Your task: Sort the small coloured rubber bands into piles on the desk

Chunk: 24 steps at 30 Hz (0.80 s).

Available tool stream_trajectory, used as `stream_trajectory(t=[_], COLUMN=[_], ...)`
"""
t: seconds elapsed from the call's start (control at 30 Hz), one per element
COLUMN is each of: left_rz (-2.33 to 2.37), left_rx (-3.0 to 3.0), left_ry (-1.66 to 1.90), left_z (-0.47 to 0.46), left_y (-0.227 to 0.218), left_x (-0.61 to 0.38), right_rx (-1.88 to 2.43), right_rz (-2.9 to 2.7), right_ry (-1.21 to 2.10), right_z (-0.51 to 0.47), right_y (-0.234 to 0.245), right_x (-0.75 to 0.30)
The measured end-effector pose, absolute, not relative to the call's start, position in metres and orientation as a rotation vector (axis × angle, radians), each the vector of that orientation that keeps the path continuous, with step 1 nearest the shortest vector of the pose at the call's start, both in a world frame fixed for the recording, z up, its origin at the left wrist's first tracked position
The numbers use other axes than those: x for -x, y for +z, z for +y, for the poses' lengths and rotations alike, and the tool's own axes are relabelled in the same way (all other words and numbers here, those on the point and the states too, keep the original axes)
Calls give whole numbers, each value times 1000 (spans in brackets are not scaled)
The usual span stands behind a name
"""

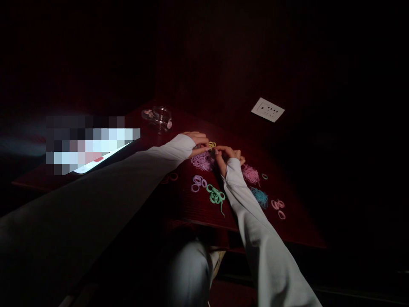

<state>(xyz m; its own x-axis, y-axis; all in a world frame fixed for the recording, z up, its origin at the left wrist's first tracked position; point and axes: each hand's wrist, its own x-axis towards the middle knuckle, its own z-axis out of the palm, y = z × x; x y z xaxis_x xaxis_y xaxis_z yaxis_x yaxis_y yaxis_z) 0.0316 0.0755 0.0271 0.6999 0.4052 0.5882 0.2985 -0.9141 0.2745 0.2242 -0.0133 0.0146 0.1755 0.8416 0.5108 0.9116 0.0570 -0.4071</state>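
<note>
My left hand (198, 143) and my right hand (227, 157) meet over a dark red table (243, 140), both in pale long sleeves. Their fingertips pinch small yellow rubber bands (212, 145) between them. Just below the hands lies a heap of lilac bands (202, 162). Loose lilac rings (198, 182) and a green chain of bands (217, 197) lie nearer me. A pink heap (251, 174) and a blue heap (260, 197) sit beside my right forearm.
A clear glass jar (159, 116) stands at the table's far left. A lit phone (96, 162) lies at the left. A white wall socket (267, 109) is on the dark panel at right. Pink rings (278, 207) lie near the table's front edge.
</note>
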Motion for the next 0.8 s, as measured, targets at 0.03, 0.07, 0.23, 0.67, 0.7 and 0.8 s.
stream_trajectory(t=[0.03, 0.07, 0.23, 0.67, 0.7, 0.8], left_rz=[568, 564, 558, 544, 544, 550], left_rx=[-2747, -2746, -2750, -2730, -2727, -2725], left_ry=[1016, 1025, 1055, 1027, 1020, 992], left_z=[75, 74, 73, 73, 73, 73], left_y=[27, 28, 28, 27, 28, 28], left_x=[-32, -32, -31, -32, -32, -32], right_rx=[1774, 1772, 1776, 1765, 1763, 1768], right_rz=[-1678, -1698, -1772, -1756, -1766, -1786], right_ry=[-127, -122, -68, -122, -112, -112], right_z=[-14, -14, -16, -17, -18, -19], right_y=[15, 15, 17, 19, 19, 21], right_x=[-223, -222, -220, -224, -224, -223])
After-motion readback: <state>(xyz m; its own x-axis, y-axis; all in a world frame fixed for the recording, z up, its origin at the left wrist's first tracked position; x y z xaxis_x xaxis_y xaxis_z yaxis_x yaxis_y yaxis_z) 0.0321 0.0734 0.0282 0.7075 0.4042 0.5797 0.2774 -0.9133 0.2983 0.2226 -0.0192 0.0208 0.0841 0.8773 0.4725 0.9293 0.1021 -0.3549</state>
